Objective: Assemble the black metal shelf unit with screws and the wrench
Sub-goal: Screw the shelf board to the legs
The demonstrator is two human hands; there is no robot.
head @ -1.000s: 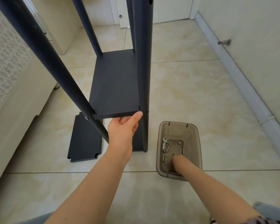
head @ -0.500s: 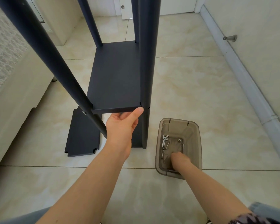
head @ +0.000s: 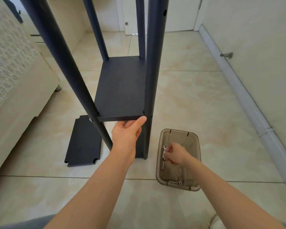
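The black shelf unit stands on the tiled floor, with four dark posts; the front right post (head: 153,80) is nearest me. One shelf board (head: 122,90) sits between the posts. My left hand (head: 125,134) holds that board's front edge near the right corner, fingers underneath and thumb against the edge. A brown translucent bin (head: 195,141) stands right of the unit. My right hand (head: 176,154) is inside it, fingertips pinching a small silver wrench (head: 164,148) that lies among long screws (head: 163,163).
A loose black shelf board (head: 82,142) lies flat on the floor left of the posts. A cream upholstered bed base (head: 18,103) runs along the left. The wall, its baseboard and a door stop (head: 226,55) line the right. Another screw (head: 176,182) lies at the bin's near end.
My right hand has pulled up from the bin's bottom toward its left side and closed its fingertips on the silver hardware. My left hand stays on the shelf edge. The view has tilted up slightly.
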